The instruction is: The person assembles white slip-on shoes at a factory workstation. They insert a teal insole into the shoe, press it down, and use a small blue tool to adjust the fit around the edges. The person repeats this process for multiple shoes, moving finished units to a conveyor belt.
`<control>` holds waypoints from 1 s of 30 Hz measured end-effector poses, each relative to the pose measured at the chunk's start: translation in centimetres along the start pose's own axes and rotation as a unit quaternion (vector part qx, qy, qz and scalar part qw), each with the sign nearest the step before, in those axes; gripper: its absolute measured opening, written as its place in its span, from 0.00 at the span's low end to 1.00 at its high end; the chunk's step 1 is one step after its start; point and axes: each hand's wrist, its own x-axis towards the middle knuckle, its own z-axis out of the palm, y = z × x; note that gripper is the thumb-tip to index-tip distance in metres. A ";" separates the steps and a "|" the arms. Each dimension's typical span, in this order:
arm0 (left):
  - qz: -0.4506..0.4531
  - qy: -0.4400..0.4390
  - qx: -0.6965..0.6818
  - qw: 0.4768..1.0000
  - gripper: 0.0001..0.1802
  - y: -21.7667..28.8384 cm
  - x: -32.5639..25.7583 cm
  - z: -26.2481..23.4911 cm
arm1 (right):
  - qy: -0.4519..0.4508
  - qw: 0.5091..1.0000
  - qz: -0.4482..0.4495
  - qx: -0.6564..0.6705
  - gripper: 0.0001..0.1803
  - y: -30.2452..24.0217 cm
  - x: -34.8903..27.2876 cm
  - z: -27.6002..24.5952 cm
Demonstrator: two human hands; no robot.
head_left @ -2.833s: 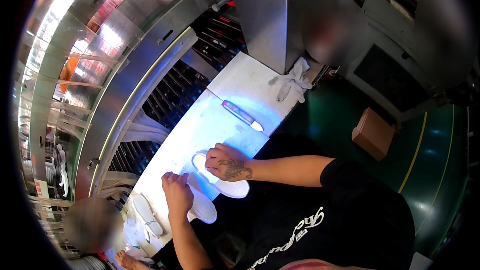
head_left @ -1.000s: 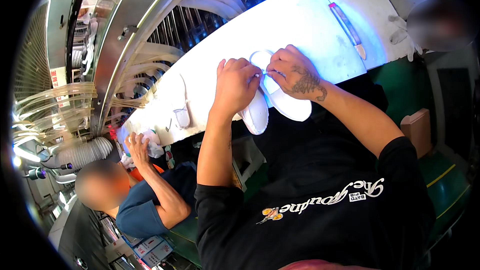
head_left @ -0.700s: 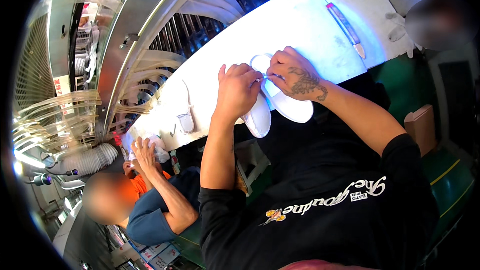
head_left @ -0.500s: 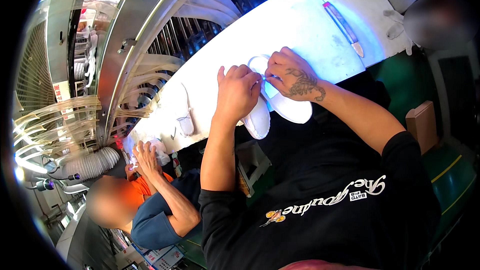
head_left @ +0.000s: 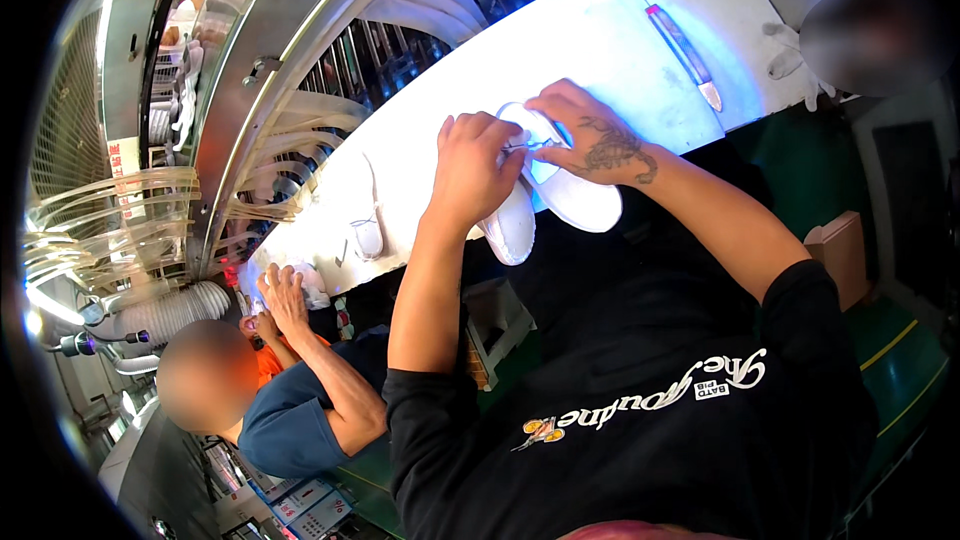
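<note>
Left hand (head_left: pixel 473 166): thumb and forefinger brought together, pinched, as far as we can see, on a thin strand (head_left: pixel 524 146). Right hand (head_left: pixel 592 138): thumb and forefinger spread well apart, thumb tip by the strand; contact, we cannot tell. Beneath them, one pair: left shoe (head_left: pixel 512 232), white, partly hidden by our left hand; right shoe (head_left: pixel 585 202), white, just beside it, its opening near our right fingers. Step in hand, by our judgement: fine fingertip work on the strand above the shoes; the move from here calls for a firm left pinch, a light right grip and steady shoes. Edges: both toes reach past the near edge of the desk (head_left: pixel 560 50), so a hard pull bodyward could shift them. Open room: desk surface beyond the shoes and rightward to a knife-like tool (head_left: pixel 685 52); farther out, a pale glove (head_left: pixel 786 65). Leftward: a single pale shoe (head_left: pixel 368 238), then a co-worker's hand (head_left: pixel 285 298), well apart from ours.
</note>
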 end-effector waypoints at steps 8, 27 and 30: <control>-0.038 0.082 -0.076 0.993 0.11 -0.5 -1.1 -0.4 | -0.082 0.997 0.009 0.012 0.11 0.7 -0.7 -1.6; 0.007 -0.035 0.006 0.999 0.07 -0.6 0.6 0.0 | -0.077 0.997 0.002 -0.021 0.09 0.0 0.6 -0.5; -0.020 -0.039 -0.031 0.999 0.07 -0.5 0.7 0.0 | -0.081 0.996 0.002 -0.027 0.09 0.0 0.5 -0.6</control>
